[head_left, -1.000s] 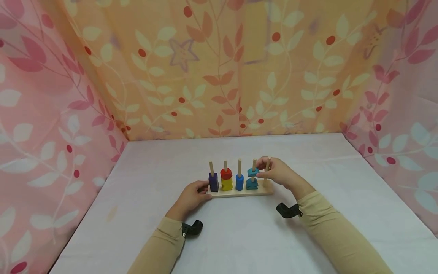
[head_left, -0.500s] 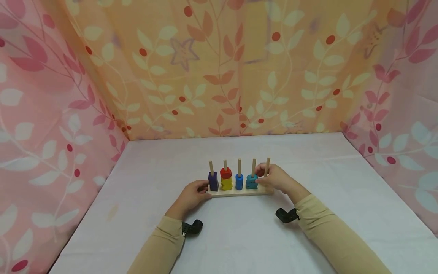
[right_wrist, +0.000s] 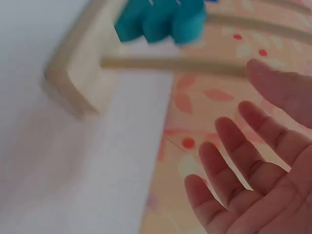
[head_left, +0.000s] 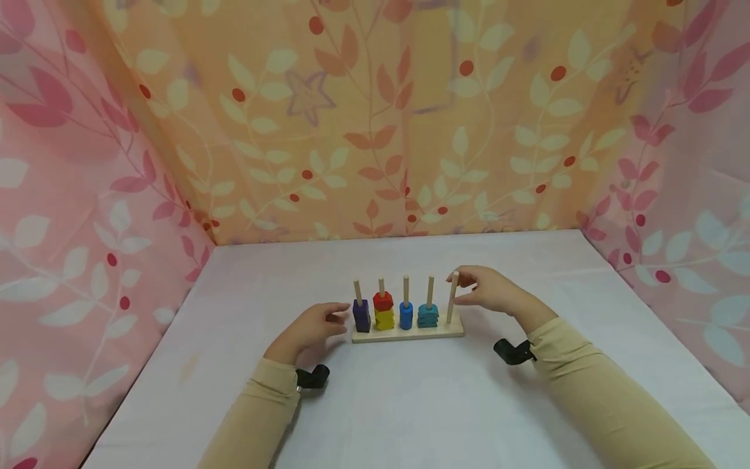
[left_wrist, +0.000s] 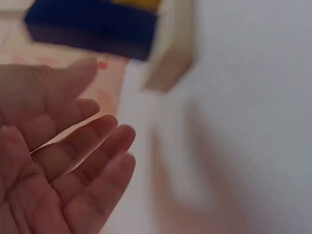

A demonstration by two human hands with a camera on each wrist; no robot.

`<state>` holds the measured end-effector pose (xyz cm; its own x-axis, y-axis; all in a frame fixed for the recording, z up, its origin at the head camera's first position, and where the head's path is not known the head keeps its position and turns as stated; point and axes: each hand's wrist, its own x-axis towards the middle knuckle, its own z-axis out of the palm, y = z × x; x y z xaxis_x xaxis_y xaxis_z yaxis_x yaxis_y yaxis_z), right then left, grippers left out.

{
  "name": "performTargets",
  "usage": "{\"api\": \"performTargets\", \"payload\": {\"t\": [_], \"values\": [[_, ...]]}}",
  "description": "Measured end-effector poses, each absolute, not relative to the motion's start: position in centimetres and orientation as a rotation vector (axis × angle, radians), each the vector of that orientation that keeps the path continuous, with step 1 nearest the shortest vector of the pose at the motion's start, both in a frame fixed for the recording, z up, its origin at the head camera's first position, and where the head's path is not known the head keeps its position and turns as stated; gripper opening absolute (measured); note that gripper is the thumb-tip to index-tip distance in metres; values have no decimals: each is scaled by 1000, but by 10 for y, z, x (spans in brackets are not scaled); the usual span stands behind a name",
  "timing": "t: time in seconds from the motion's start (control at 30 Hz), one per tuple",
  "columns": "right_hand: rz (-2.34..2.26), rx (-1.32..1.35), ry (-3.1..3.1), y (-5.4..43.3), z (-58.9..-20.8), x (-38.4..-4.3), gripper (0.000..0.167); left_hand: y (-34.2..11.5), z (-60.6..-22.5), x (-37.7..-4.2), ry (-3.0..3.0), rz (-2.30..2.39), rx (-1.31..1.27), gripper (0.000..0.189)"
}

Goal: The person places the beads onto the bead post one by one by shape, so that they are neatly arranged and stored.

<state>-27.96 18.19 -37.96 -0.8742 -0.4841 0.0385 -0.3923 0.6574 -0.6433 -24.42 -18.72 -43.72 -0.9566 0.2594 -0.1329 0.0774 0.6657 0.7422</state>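
A wooden base [head_left: 407, 334] with several upright pegs stands on the white table [head_left: 410, 404]. From left to right its pegs carry a dark blue block [head_left: 361, 315], a red block [head_left: 383, 301] on a yellow block [head_left: 384, 319], a blue block [head_left: 405, 315] and two teal blocks [head_left: 428, 316]; the rightmost peg [head_left: 452, 298] is bare. My left hand [head_left: 313, 326] hovers open just left of the base, holding nothing. My right hand [head_left: 489, 291] is open just right of the bare peg, fingertips close to it. The wrist views show open fingers [left_wrist: 73, 165] near the dark blue block [left_wrist: 92, 27], and fingers [right_wrist: 243, 161] beside the peg [right_wrist: 175, 64].
Patterned fabric walls [head_left: 381, 117] close in the table at the back and both sides. Small black wrist-mounted cameras [head_left: 312, 377] [head_left: 512, 352] sit at each sleeve.
The upper teal block went down onto the lower one. My right hand let go and drew back to the right. My left hand came off the base and moved slightly left.
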Motion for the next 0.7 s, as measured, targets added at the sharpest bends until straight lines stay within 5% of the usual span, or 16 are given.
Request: {"api": "performTargets", "payload": {"t": [0.3, 0.47, 0.7], "values": [[-229, -823, 3375, 224, -360, -277, 56, -237, -381, -250, 3173, 465, 419, 76], [-114, -553, 3317, 243, -386, -272, 78, -255, -384, -248, 3210, 80, 305, 88], [-171, -384, 3145, 251, -418, -262, 86, -255, -406, -242, 3179, -48, 314, 87]]}}
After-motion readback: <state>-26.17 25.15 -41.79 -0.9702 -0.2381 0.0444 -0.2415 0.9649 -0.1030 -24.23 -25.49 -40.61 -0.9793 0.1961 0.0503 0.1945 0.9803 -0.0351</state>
